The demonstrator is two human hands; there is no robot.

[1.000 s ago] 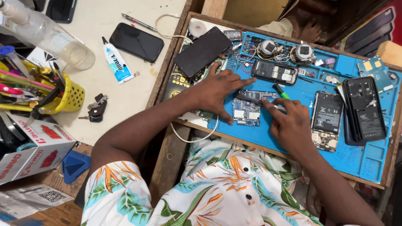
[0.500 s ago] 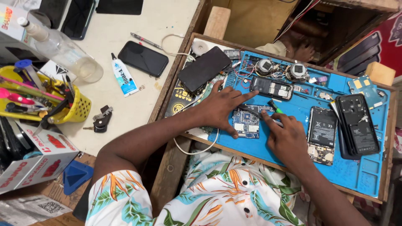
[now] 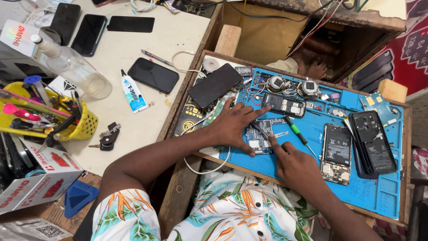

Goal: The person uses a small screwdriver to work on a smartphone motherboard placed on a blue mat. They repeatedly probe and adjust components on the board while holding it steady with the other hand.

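Head view shows both hands at work on a blue mat (image 3: 383, 196) set in a wooden tray. Left hand (image 3: 236, 122) lies flat, fingers spread wide and pressing down around a small circuit board (image 3: 258, 137); it grips nothing, only pins the board to the mat. Right hand (image 3: 296, 167) has its forefinger extended to the board's right edge, the other fingers curled loosely; whether they close on a tool cannot be told. A green-handled screwdriver (image 3: 296, 133) lies on the mat just beside that forefinger, apparently loose. Compared with half a second ago, the hands sit in the same places on the board, and the right forefinger remains at its edge; the main change is the camera's tilt, which now takes in more of the table to the left. Judgement: the board is being steadied, and the work on it is at a fine, stationary stage. A black phone (image 3: 215, 85) rests face down at the mat's upper left, an opened phone with its battery (image 3: 336, 147) to the right, and a back cover (image 3: 372, 142) beside that. On the table lie a glue tube (image 3: 133, 93), a bottle (image 3: 73, 67) and a yellow basket (image 3: 87, 122) of tools.
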